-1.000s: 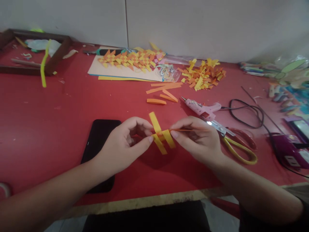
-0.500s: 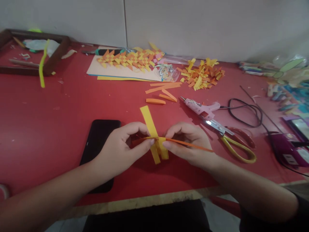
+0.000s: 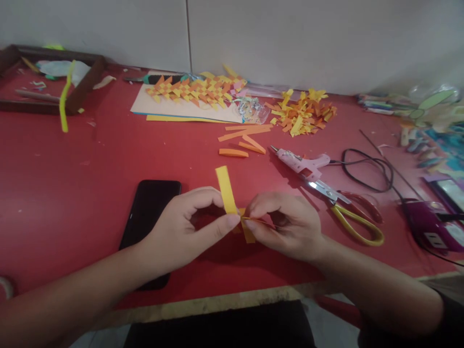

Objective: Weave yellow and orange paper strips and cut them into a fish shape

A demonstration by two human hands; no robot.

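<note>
My left hand (image 3: 188, 227) and my right hand (image 3: 286, 224) meet above the red table (image 3: 90, 183), both pinched on a small piece of crossed paper strips. A yellow strip (image 3: 226, 189) sticks up and away from the pinch, and its lower end pokes out below my fingers. An orange strip (image 3: 259, 221) runs sideways from the crossing into my right hand, mostly hidden by the fingers. A black phone (image 3: 148, 212) lies flat just left of my left hand.
Loose orange strips (image 3: 243, 137) lie beyond my hands. A pink glue gun (image 3: 302, 162) and yellow-handled scissors (image 3: 353, 220) sit to the right, with a black cord (image 3: 369, 166). Farther back are a woven orange-yellow band (image 3: 195, 89), a heap of folded pieces (image 3: 304, 111) and a wooden frame (image 3: 78, 82).
The orange strip that stuck out to the right has been drawn in and now lies mostly inside my right hand. The yellow strip has shifted slightly; my hands stayed close together.
</note>
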